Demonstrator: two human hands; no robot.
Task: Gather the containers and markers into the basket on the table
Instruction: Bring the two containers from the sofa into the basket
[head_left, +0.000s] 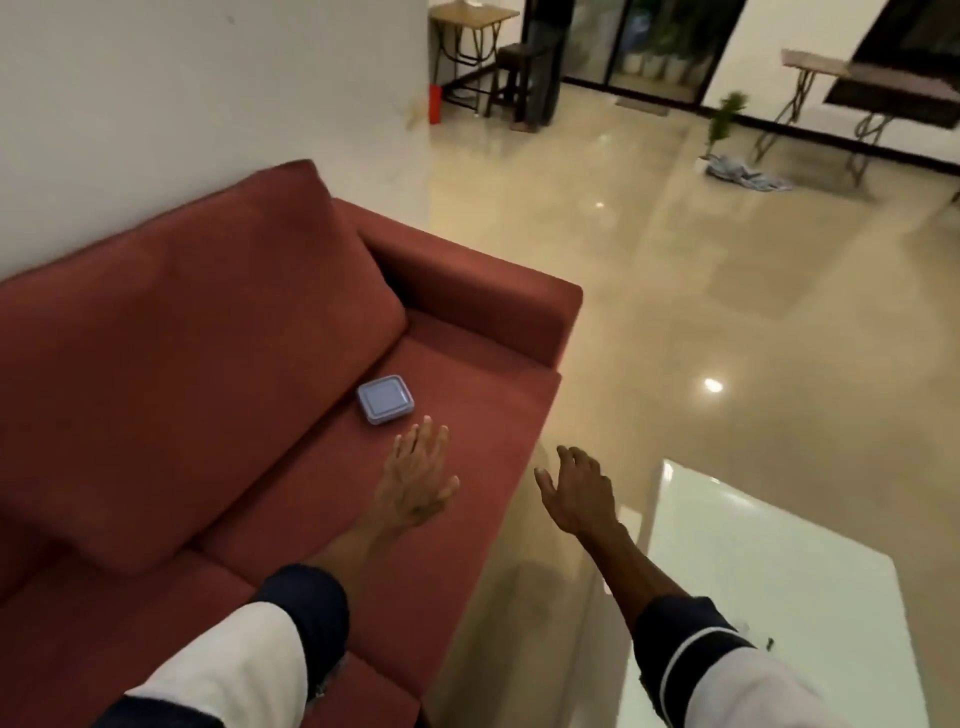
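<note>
A small square pale-blue lidded container (385, 399) lies flat on the seat of a red sofa (218, 374), close to the back cushion. My left hand (418, 475) is stretched out over the seat just below and right of the container, fingers spread, holding nothing and not touching it. My right hand (576, 491) hovers open over the floor between the sofa's front edge and a white table (769, 582). No basket and no markers are in view.
The sofa's right armrest (483, 301) stands beyond the container. A glossy beige floor (701, 312) stretches to the right. Far back are a wooden side table (470, 21), a stool (511, 67), a standing person, a small plant (724, 117) and a cloth (748, 176) on the floor.
</note>
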